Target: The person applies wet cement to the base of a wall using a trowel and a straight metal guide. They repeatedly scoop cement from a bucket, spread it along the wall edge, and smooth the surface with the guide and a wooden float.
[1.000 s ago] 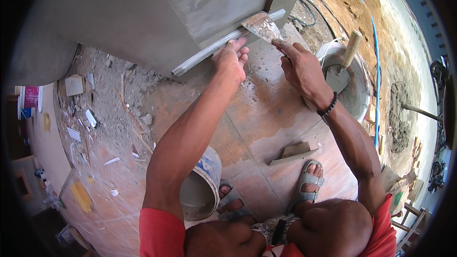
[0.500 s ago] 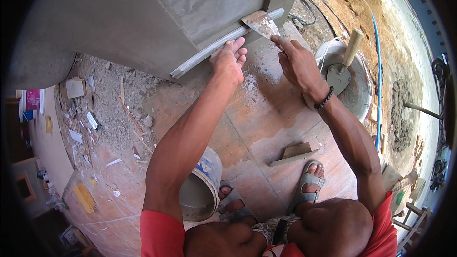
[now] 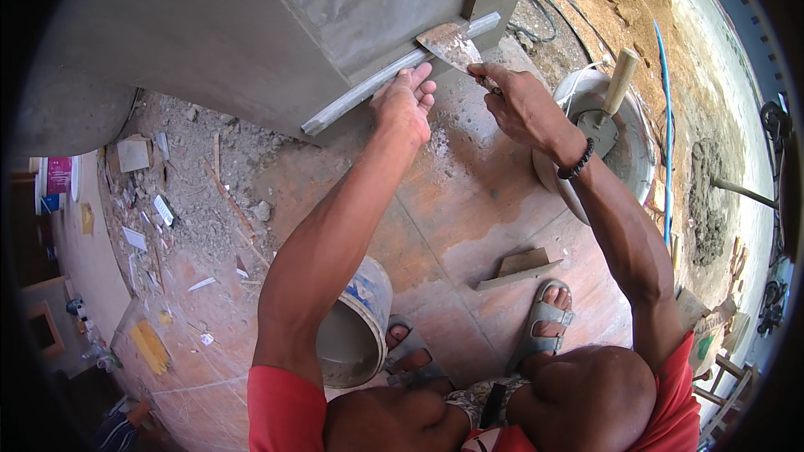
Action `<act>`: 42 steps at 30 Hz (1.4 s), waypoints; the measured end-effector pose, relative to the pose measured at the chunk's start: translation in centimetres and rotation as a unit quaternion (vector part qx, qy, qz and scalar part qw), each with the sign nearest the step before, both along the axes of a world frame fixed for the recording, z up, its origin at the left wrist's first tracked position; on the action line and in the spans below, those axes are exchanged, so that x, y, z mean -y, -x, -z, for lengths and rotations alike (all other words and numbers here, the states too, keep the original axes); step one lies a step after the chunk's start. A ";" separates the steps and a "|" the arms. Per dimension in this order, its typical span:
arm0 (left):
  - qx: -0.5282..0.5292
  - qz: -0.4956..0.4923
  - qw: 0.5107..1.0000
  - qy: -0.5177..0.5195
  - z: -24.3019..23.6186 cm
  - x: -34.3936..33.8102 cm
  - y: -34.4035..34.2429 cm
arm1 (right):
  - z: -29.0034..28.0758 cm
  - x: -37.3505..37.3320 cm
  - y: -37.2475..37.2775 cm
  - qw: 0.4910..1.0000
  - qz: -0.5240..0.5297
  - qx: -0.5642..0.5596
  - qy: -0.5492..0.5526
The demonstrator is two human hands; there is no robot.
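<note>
Along the base of the grey wall (image 3: 209, 50), your left hand (image 3: 404, 109) rests against a pale straightedge (image 3: 347, 104), its fingers loosely curled, slightly apart. Your right hand (image 3: 526, 109) has its fingers clamped on a putty knife (image 3: 452, 46), the broad blade overlapping the straightedge.

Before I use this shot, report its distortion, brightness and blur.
Head view: fisheye distortion, with dark corners and the pale strip at right curving along the rim; head view: that strip looks washed out by bright light, while the lower-left edge is dim; head view: left hand, right hand and scraper show no obvious blur.
</note>
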State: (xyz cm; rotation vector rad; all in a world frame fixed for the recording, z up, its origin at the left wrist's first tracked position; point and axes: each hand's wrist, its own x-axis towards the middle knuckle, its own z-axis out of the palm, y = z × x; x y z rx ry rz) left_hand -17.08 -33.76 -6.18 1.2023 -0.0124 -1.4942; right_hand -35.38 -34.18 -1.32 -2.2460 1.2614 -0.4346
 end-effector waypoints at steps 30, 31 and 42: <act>0.015 0.005 1.000 0.007 0.2 -0.3 -0.3 | 1.1 -1.3 1.3 0.992 0.043 -0.056 0.103; 0.016 0.004 1.000 0.006 0.1 -0.3 -0.3 | 1.3 -1.1 1.3 0.992 0.044 -0.062 0.104; 0.007 -0.014 1.000 0.018 0.5 -0.2 -0.4 | 1.7 -0.8 1.2 0.992 0.054 -0.069 0.087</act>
